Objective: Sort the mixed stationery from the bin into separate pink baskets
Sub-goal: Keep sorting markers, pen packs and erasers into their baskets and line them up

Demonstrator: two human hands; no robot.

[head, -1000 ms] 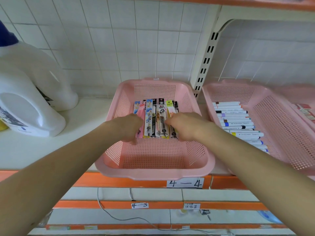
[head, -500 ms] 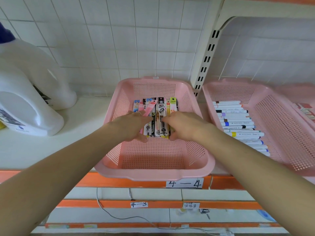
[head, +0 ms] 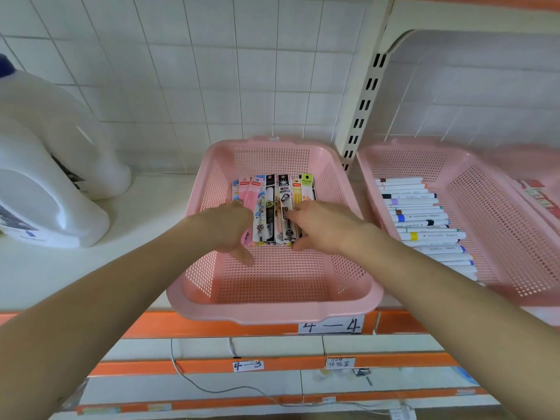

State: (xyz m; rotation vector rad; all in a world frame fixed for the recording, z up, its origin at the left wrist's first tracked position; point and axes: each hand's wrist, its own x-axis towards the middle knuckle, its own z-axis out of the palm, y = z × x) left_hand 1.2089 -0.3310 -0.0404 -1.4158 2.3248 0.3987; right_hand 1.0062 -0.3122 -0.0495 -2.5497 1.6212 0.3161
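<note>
Squaring the row of pen packs (head: 274,207) is the step in hand. They lie side by side, lengthwise, in the far half of the middle pink basket (head: 272,313) on the shelf (head: 145,213).

The left hand (head: 228,230) lies over the pink packs at the row's left end, fingers laid forward and thumb splayed toward the basket floor. The right hand (head: 322,228) covers the yellow ones at the right end, thumb against their near ends. Both look flat and pressing, not gripping; no pack is lifted.

To do this well, I would press lightly from both sides at once, so the slippery sleeves close up without riding over one another. Then nudge the near ends level with the thumbs. The marker pens (head: 424,219) already lie ordered in the right pink basket (head: 515,237), a fair pattern to match.

Half a second ago a pink pack stood slanted across the row at the left fingertips; it now lies straight among the others. A second ago both hands sat nearer the packs' near ends with fingers curled; they have since flattened and slid forward.
</note>
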